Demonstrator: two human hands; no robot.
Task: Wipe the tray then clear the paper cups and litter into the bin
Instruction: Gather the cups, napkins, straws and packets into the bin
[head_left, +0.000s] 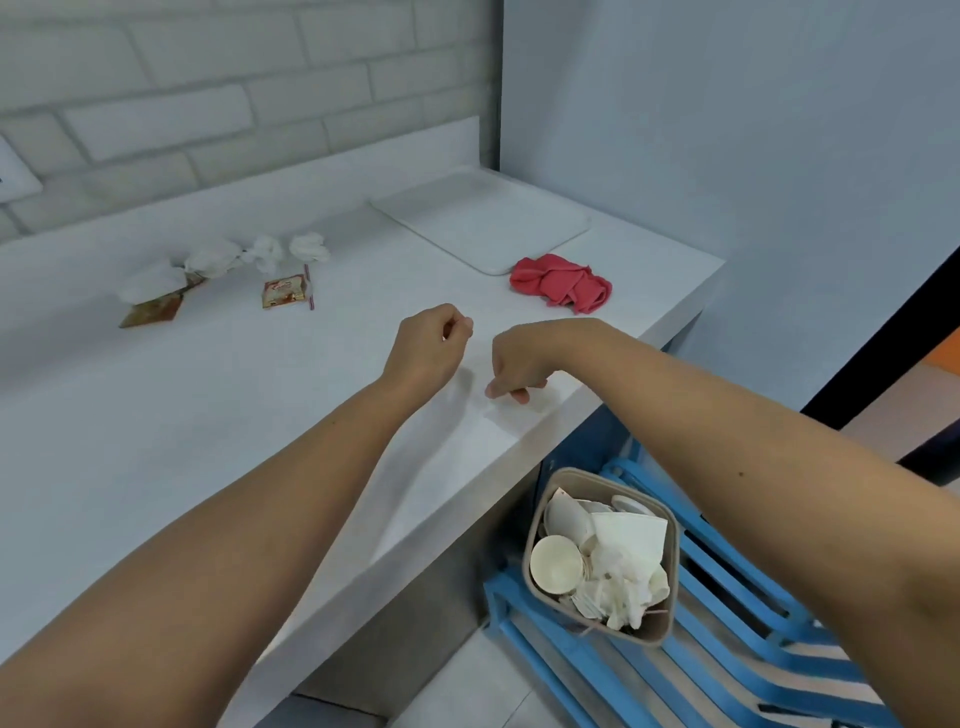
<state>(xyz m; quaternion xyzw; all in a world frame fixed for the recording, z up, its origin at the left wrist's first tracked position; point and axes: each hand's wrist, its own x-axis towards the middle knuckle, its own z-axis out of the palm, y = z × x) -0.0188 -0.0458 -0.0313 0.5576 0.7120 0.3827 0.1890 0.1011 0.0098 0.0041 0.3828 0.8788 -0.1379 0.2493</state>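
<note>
Head view: where do we see the tray (480, 228)?
- Far right on the counter (156, 441), lying flat, with the red cloth (561, 283) just near of it.
- And the litter (218, 270)?
- Far left. The bin (576, 472) stands on the floor at right, filled with paper cups (556, 564).
- Our hands?
- Left hand (428, 351) and right hand (514, 366) both have tightly curled fingers. The right fingertips touch the counter. We cannot tell whether either pinches anything.
</note>
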